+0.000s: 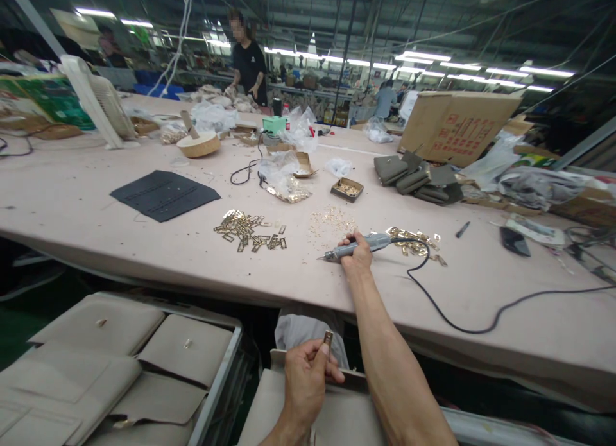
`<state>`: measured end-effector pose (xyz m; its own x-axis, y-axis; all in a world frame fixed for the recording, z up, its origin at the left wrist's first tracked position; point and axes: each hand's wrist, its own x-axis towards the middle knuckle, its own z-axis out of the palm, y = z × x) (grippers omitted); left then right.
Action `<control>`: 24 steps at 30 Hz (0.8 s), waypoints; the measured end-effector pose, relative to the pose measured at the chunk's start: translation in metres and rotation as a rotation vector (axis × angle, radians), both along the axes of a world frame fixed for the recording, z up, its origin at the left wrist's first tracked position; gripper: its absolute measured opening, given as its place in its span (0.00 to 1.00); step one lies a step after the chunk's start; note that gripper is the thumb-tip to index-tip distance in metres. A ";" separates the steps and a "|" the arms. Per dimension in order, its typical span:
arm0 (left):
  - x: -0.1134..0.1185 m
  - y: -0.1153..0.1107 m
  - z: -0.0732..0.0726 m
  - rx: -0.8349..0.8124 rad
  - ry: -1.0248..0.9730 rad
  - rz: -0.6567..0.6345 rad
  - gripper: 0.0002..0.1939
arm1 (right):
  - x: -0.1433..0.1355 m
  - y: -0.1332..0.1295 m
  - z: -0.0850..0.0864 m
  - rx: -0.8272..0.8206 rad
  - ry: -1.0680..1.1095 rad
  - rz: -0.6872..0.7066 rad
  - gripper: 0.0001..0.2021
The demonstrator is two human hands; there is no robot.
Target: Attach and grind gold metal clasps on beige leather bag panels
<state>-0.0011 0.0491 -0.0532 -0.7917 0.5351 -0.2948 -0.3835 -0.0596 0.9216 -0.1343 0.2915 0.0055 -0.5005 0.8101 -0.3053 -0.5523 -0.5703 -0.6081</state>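
Pinching a small metal plate [328, 342] between thumb and forefinger, the left hand [306, 377] has it upright by the top edge of the beige bag [276, 404], its other fingers loosely curled. And over on the table [269, 273], the right hand [357, 257] has its fingers wrapped around an electric screwdriver [369, 243], tip pointing left, just above or touching the cloth!

Now the score: shiny fittings [188, 343] show on some bags [129, 327] in the crate [237, 338], so those look done, I'd judge. This one looks partway, its plate in the fingers rather than fixed down. Plenty left to use, too: one heap of plates [240, 228] to the left, another [414, 240] behind the screwdriver, tiny gold pieces [332, 223] scattered between.

Hard to call: the lower bag and both forearms run out of frame, the plate's underside is hidden, the screwdriver's tip is too small to read, and stacked bags cover each other's flaps.
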 end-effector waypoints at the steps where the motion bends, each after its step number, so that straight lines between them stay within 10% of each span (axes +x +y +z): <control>1: 0.000 0.000 0.001 -0.012 0.004 0.004 0.23 | 0.002 0.000 0.004 0.001 0.002 -0.002 0.16; 13: -0.003 0.009 0.021 -0.203 0.063 0.069 0.16 | 0.116 -0.052 0.056 0.367 -0.028 0.049 0.15; 24: -0.001 0.016 0.020 -0.196 0.060 0.088 0.16 | 0.149 -0.096 0.046 0.535 -0.069 0.071 0.13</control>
<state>-0.0023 0.0655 -0.0332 -0.8522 0.4002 -0.3371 -0.3285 0.0922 0.9400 0.0145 0.1954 0.0518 -0.5528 0.8265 0.1065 -0.4723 -0.2054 -0.8572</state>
